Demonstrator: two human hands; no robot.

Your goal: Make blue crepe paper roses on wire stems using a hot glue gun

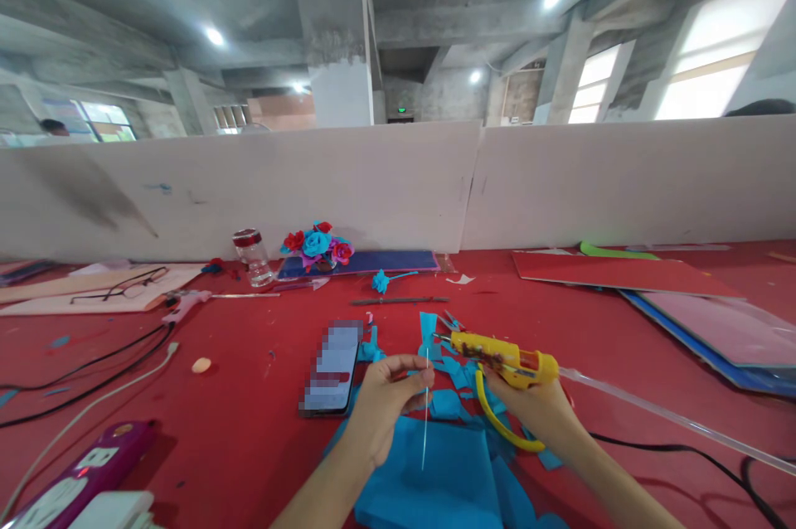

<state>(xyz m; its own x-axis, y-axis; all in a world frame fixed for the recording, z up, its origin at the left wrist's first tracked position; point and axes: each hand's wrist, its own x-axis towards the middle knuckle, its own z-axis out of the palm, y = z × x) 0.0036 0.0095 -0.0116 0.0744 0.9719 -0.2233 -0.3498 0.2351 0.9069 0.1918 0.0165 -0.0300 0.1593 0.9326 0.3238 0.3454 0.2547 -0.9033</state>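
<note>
Between thumb and fingers, my left hand [398,388] pinches a thin pale wire [425,434] that stands nearly upright. A blue paper piece [428,326] shows at the wire's upper end; whether it is attached I cannot tell. My right hand [531,405] is wrapped round a yellow hot glue gun [503,356], its nozzle pointing left, close to the blue piece. A long clear glue stick [672,417] sticks out of the gun's back. Beneath the hands lie a stack of blue paper [429,487] and blue scraps [446,405]. A yellow curved handle [507,429] shows below the right hand.
A phone [332,371] lies left of my left hand. Behind are a paper flower bunch [317,245], a glass jar [254,259] and a small blue flower [381,282]. Another glue gun [186,305], cables and a purple power strip [93,471] occupy the left; coloured sheets [628,272] the right.
</note>
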